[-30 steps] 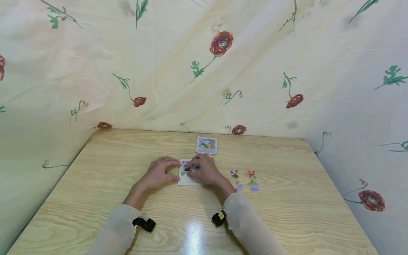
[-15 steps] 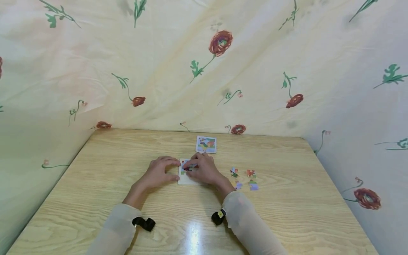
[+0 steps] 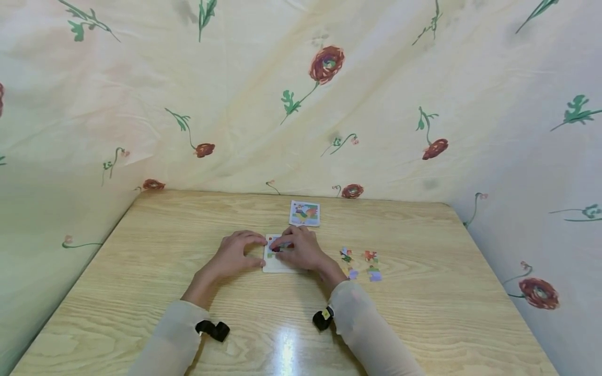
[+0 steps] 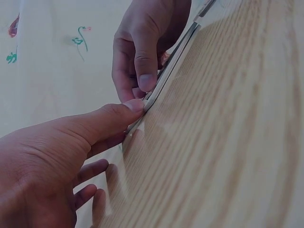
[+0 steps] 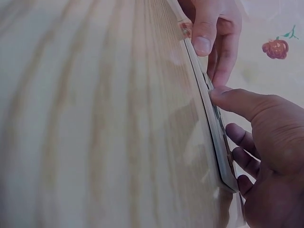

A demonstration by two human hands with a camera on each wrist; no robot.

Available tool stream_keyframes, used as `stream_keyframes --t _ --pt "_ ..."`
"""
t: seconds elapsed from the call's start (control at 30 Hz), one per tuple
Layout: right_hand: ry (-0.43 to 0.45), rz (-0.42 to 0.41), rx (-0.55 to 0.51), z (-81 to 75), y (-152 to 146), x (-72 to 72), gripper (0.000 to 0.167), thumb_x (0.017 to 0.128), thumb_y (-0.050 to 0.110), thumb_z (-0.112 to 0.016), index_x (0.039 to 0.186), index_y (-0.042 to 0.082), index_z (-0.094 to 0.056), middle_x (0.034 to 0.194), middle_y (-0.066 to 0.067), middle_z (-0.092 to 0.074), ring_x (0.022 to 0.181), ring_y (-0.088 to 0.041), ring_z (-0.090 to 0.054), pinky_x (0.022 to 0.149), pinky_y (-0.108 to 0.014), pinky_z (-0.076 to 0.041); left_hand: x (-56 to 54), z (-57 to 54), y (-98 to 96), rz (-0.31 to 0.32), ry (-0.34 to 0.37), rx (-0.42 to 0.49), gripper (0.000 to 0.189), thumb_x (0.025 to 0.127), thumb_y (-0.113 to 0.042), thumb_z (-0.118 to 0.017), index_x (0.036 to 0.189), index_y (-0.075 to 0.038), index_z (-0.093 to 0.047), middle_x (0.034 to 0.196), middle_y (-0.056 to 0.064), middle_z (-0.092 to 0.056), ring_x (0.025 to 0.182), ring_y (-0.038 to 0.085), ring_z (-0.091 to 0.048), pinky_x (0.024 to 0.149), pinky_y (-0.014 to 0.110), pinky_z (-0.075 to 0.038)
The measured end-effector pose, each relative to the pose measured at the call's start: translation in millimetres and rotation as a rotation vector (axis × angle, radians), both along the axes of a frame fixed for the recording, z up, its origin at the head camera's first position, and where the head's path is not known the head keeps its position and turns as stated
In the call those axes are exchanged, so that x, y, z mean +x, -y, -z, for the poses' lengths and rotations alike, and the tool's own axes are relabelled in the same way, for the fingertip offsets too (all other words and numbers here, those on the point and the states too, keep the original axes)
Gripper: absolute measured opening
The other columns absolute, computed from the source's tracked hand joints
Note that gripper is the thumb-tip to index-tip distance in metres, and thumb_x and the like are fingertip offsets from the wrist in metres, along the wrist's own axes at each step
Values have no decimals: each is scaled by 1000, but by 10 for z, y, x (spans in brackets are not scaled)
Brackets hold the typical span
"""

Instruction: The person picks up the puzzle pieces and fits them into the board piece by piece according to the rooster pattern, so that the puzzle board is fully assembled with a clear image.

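Board (image 3: pixel 279 266), pale, round-cornered | left hand (image 3: pixel 235 254): fingers spread, touching edge | right hand (image 3: pixel 305 250): fingers bent, pinch unclear

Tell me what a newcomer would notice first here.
Probably the large red flower high on the cloth behind the table. Then the left hand and right hand at a small puzzle board on the table. Four loose, bright pieces lie to the board's right.
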State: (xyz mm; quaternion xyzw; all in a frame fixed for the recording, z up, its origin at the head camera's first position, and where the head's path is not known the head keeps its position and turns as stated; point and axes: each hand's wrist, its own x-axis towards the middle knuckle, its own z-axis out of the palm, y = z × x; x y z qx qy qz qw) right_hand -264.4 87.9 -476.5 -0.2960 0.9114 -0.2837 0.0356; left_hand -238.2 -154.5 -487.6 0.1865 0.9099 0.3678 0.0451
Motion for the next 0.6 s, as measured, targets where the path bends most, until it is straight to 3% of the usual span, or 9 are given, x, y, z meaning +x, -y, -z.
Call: stream_keyframes --t 0.6 --pt "-29 -15 85 -24 1 -2 15 95 33 -76 108 35 -81 114 0 -61 109 -23 -50 89 -44 -34 12 -12 -17 -11 -4 -2 48 85 -38 -85 129 -27 -71 143 -3 -62 144 30 -45 118 65 -25"
